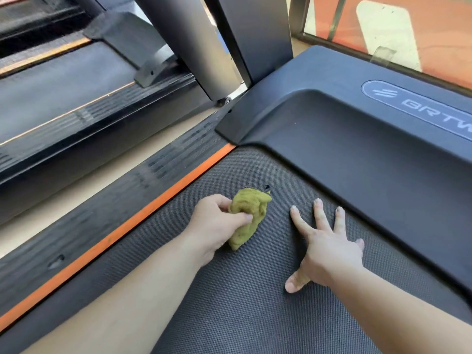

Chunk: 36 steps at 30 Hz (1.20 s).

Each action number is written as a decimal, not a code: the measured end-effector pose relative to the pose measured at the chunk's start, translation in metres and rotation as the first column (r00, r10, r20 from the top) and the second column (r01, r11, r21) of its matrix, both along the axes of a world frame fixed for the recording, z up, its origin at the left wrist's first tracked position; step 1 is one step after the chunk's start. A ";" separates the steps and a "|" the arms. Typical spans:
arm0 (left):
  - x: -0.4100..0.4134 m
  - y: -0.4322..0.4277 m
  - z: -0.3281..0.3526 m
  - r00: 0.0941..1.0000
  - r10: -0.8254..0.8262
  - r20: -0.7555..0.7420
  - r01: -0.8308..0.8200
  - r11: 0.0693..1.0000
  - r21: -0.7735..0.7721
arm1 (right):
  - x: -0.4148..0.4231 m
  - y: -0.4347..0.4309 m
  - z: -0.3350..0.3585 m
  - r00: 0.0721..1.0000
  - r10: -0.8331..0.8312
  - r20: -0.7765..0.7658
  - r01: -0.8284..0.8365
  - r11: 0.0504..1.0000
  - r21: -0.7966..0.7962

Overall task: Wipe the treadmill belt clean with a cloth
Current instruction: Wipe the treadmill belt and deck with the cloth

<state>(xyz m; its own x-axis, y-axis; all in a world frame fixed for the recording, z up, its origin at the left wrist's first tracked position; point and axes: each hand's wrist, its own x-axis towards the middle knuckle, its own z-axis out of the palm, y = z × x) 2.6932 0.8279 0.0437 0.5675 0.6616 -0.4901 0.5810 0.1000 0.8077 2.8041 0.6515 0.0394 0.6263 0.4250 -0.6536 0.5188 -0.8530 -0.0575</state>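
A: What is being cut off or hard to see here?

B: The logo (424, 108) on the motor cover (357, 139) is running out of the frame at the right. I am reading only "BRTW", and the last letter is not complete. Both forearms are leaving the picture at the bottom. The second treadmill (63, 98) on the left is looking blurred, so I am not making out details there.

A: Where is the cloth?

B: The cloth (249, 215) is lying bunched on the belt (242, 302), near the front, between the orange strip (143, 215) and the right hand. The left hand (217, 226) is gripping it, fingers closed around its left side, thumb pressing on top. Part of the cloth is hiding under that hand.

A: And the right hand?

B: The right hand (327, 249) is lying flat on the belt, fingers spread and holding nothing. The fingertips are coming close to the edge of the cover.

A: Anything beside the cloth?

B: A small dark mark (267, 187) is showing on the belt, just beyond the cloth. I cannot tell what it is.

A: The background?

B: Behind the glass at top right, something orange is showing, but it is not clear.
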 end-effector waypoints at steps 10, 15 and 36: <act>-0.010 0.016 0.069 0.956 -0.274 0.105 0.053 0.514 0.856 | -0.004 -0.001 0.003 1.000 -0.008 0.017 0.008 1.000 0.012; -0.062 -0.038 0.006 0.745 -0.596 -0.300 0.639 0.507 0.579 | -0.005 -0.003 0.003 1.000 -0.011 0.029 0.010 0.999 0.034; -0.021 0.017 -0.016 0.906 -0.312 -0.286 0.396 0.386 0.833 | -0.003 -0.004 0.000 0.999 0.002 0.032 -0.003 1.000 0.031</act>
<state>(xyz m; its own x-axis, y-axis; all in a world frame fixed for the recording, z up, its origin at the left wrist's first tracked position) 2.6719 0.8448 0.0279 0.8494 0.5038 0.1570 0.4451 -0.8438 0.2999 2.8013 0.6471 0.0392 0.6453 0.4464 -0.6200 0.5231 -0.8496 -0.0673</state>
